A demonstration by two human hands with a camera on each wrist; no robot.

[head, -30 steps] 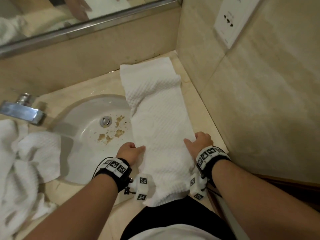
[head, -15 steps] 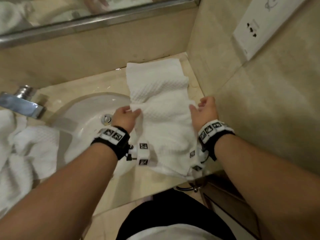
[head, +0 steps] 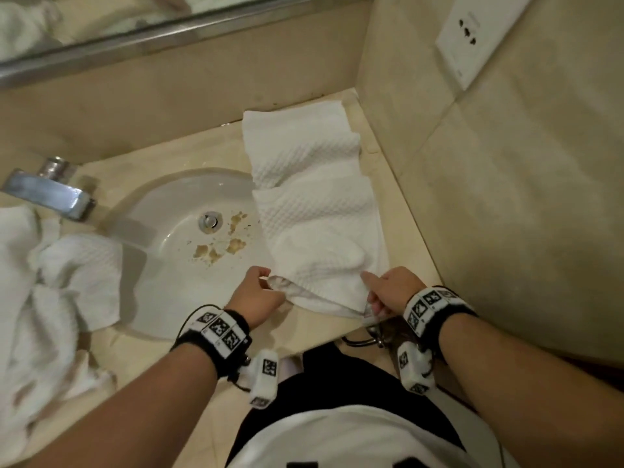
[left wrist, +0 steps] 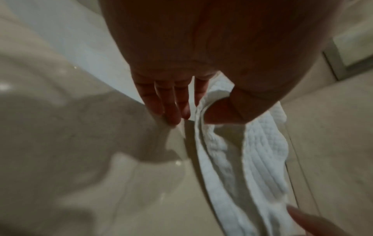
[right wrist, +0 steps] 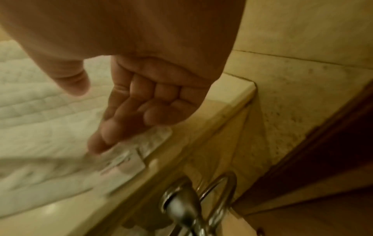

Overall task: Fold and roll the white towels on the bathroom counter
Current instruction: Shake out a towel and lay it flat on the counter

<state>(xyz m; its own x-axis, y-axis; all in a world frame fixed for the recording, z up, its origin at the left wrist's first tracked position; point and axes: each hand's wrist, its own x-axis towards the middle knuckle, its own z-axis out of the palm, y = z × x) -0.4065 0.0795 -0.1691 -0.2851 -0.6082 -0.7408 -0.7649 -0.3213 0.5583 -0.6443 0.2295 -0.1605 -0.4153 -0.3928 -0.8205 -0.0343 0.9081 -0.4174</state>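
While one folded towel (head: 317, 211) lies on the surface (head: 202, 150), left fingers (head: 260, 273) pinch its near corner; right fingers (head: 374, 304) touch it, grip unclear.

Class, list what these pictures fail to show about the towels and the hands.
Grip of the right hand on the folded towel: right wrist view motion-blurred; head view, towel corner covers it.
The crumpled towels: head view, cut off by left edge.
The mirror: head view, cut off by top edge.

Left hand (head: 258, 292) pinching, thumb against fingers (left wrist: 200, 91); right hand (head: 393, 292) fingers half-curled.
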